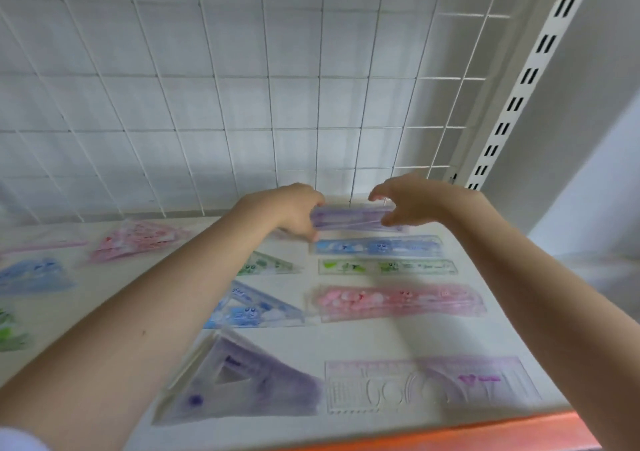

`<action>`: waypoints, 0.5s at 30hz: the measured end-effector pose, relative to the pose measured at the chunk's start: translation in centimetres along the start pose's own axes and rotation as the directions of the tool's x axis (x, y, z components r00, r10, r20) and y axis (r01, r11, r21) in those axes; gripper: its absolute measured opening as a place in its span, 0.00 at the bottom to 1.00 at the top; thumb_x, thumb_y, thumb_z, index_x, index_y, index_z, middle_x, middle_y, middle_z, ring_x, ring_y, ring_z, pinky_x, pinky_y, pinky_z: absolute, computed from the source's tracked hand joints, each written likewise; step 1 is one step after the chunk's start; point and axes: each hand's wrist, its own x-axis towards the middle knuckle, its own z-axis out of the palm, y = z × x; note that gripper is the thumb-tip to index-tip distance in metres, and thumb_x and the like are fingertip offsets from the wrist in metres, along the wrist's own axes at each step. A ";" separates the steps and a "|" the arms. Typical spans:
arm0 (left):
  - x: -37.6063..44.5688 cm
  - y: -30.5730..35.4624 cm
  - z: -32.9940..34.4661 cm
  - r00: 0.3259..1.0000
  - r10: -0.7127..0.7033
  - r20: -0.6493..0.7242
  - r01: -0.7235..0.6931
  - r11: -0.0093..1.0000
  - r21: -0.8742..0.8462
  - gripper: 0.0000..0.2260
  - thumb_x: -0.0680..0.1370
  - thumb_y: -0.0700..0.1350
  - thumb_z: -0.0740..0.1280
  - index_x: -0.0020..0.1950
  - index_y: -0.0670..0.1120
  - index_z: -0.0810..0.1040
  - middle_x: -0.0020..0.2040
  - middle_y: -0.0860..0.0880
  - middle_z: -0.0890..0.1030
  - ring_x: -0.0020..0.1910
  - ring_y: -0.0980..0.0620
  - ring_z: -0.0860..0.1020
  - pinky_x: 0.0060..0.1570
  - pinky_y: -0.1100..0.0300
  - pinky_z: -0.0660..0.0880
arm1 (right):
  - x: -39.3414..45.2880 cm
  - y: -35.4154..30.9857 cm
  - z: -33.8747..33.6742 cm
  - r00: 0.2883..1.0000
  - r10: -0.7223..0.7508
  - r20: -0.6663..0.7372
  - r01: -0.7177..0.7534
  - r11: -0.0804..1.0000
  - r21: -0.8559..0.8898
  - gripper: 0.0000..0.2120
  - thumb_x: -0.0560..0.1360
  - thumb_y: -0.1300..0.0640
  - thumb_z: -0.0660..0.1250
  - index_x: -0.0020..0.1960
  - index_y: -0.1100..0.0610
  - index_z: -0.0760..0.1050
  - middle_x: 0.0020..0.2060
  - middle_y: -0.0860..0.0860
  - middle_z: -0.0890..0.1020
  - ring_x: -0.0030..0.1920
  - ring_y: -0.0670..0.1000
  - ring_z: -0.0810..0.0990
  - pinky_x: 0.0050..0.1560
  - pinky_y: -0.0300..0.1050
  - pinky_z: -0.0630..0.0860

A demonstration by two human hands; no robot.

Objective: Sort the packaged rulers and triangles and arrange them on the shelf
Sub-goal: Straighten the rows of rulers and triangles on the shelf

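A purple packaged ruler is at the back of the white shelf, held at its ends by both hands. My left hand grips its left end; my right hand pinches its right end. In a column in front of it lie a blue ruler, a green ruler, a pink ruler and a clear purple stencil ruler. To their left lie a green triangle, a blue triangle and a purple triangle.
Further left on the shelf lie a pink triangle pack, a blue pack and green packs. A white wire grid backs the shelf. A slotted upright stands at right. The shelf's front edge is orange.
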 end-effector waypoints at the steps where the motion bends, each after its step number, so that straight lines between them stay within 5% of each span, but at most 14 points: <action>1: 0.3 -0.1 0.0 1.000 -0.003 0.013 0.003 1.000 -0.009 0.33 0.73 0.51 0.70 0.74 0.46 0.62 0.70 0.46 0.67 0.67 0.46 0.68 0.65 0.53 0.67 | 0.3 0.2 0.1 1.000 -0.001 0.031 0.001 1.000 0.000 0.26 0.74 0.54 0.66 0.71 0.52 0.64 0.66 0.52 0.72 0.64 0.54 0.71 0.64 0.51 0.70; 8: 1.5 -0.7 -0.2 0.999 -0.015 0.045 0.015 1.000 -0.008 0.31 0.75 0.52 0.69 0.74 0.47 0.61 0.70 0.48 0.68 0.68 0.48 0.68 0.67 0.53 0.66 | 1.3 1.0 0.5 0.990 -0.017 0.141 0.023 0.999 -0.045 0.30 0.72 0.49 0.69 0.71 0.49 0.64 0.65 0.52 0.72 0.62 0.55 0.73 0.62 0.55 0.71; 15: 2.1 0.0 -0.1 0.995 -0.023 0.098 0.016 0.998 0.068 0.26 0.73 0.53 0.69 0.69 0.46 0.70 0.62 0.46 0.73 0.59 0.46 0.74 0.60 0.51 0.72 | 1.4 1.5 1.3 0.995 -0.058 0.086 0.066 0.993 -0.096 0.25 0.74 0.53 0.67 0.69 0.54 0.66 0.61 0.54 0.73 0.60 0.54 0.72 0.58 0.48 0.72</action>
